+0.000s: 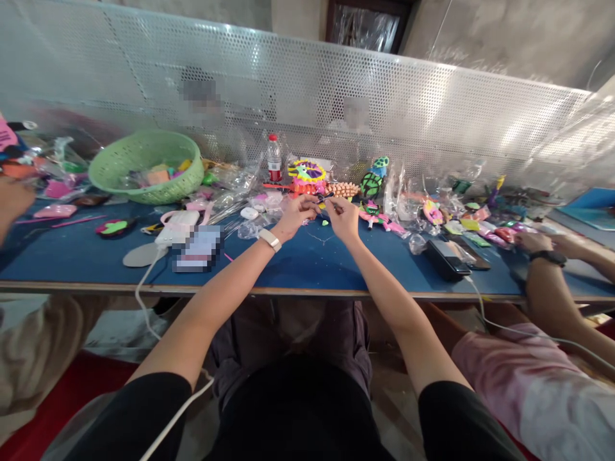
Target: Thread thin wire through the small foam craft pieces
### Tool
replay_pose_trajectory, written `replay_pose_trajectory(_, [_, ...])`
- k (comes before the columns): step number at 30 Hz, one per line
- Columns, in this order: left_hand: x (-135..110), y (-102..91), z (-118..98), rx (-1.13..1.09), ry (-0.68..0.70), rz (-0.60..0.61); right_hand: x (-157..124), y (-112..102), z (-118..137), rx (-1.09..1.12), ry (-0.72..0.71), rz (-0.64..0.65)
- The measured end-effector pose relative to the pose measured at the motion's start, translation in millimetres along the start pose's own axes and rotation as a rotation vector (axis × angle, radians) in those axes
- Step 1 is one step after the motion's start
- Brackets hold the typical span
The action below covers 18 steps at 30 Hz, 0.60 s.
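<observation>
My left hand [296, 216] and my right hand [344, 218] meet above the blue table, fingertips pinched close together. Between them is a small dark piece [325, 199], too small to name, and both hands seem to grip it. A light band circles my left wrist. Just below the fingers a small green bit [325, 223] lies on the table. Behind my hands stand colourful clay-like figures: a yellow and purple one [307, 170], a spiky tan one [342, 189] and a green and black one [371, 184].
A green basket [147, 166] with colourful pieces stands at the left. Nearer are a phone [198, 248] and a white power strip [180, 228]. A bottle [273, 159] stands behind. A black device [446, 259] lies right. Co-workers' hands are at both sides; a perforated metal screen [288, 83] backs the table.
</observation>
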State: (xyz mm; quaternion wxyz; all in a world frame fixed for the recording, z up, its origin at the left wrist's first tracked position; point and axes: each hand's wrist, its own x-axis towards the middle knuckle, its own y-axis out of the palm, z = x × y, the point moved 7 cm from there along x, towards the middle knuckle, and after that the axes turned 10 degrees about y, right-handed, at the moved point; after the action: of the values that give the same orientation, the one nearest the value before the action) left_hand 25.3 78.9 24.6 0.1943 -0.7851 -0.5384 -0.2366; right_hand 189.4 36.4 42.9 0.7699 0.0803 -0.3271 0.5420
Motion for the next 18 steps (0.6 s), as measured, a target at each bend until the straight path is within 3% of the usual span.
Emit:
replay_pose_trajectory(5, [-8,-4.6,-23,0.539,0.287,-0.053,-1,6,-5,0.016,0.058,0.009])
replay_pose_trajectory(9, [-14,-4.6,-33,0.746,0.365,-0.071,1,6,-8,0.052,0.073,0.008])
replay_pose_trajectory(14, [-14,-4.8,-40,0.566,0.313,-0.115,2,3,-8,0.074,0.053,0.029])
replay_pose_trajectory(18, [-7,-2.2,-24,0.092,0.06,-0.131,2,-1,-5,0.08,0.029,0.027])
